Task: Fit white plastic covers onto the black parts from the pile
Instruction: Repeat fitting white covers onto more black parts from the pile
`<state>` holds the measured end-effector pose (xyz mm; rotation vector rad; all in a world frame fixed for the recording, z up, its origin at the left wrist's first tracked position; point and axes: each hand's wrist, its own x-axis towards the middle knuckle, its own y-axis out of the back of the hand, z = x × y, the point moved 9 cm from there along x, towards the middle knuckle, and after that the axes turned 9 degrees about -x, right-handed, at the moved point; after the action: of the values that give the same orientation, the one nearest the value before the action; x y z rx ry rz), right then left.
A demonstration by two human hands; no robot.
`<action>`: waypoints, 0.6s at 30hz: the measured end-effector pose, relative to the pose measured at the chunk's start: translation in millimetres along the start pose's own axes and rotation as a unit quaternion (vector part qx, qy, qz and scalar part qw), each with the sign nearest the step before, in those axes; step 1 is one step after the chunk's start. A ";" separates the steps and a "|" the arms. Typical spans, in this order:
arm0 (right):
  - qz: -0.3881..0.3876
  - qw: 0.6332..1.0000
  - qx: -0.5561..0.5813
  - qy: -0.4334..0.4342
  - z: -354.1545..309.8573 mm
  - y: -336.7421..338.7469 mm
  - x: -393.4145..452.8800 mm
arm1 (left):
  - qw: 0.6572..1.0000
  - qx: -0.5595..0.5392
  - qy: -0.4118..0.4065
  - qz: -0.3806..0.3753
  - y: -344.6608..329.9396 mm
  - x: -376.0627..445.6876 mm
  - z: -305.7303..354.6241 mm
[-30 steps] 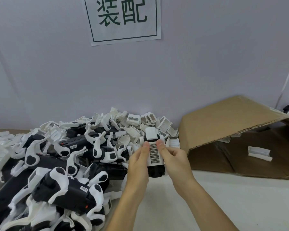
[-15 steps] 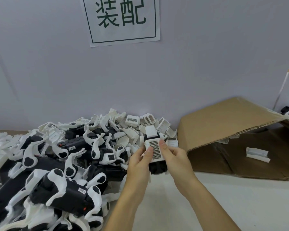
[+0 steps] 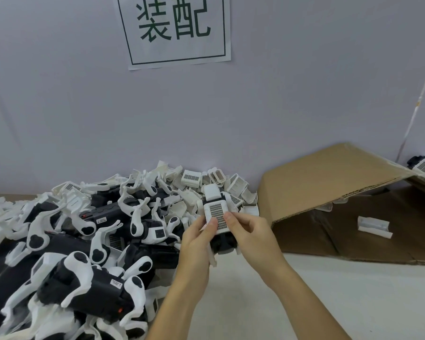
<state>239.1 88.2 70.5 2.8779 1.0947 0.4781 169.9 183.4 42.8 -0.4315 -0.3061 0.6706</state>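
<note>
Pale table (image 3: 304, 303) below a wall sign: one black part (image 3: 222, 244), white cover (image 3: 216, 212) nearly seated, is gripped above it by left hand (image 3: 198, 238) and right hand (image 3: 252, 233); pile (image 3: 79, 241) judged largely outstanding.

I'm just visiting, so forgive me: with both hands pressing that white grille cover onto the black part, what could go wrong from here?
Three things, I'd guess. Both thumbs press near one end of the white grille cover, so it might seat crooked on the black part. The left hand and right hand hold the piece in the air, so a slip could drop it. The pile lies close beside them, so an elbow could knock parts off the table.
</note>
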 end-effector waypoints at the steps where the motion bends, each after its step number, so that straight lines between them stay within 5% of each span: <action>1: -0.017 1.000 -0.003 -0.010 2.3 -1.9 -0.2 | 1.000 0.012 -0.009 -0.013 -2.9 -0.5 1.4; 12: -0.026 0.999 -0.045 0.011 4.0 -2.3 -0.9 | 1.000 0.023 0.003 0.007 2.3 -0.2 -1.5; 18: 0.114 0.949 -0.290 0.053 -9.9 18.5 1.5 | 0.996 -0.059 0.046 0.056 9.2 -0.7 -6.4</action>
<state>249.2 74.4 82.7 2.4705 0.5038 0.8138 167.2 187.6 32.8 -0.5950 -0.2367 0.7429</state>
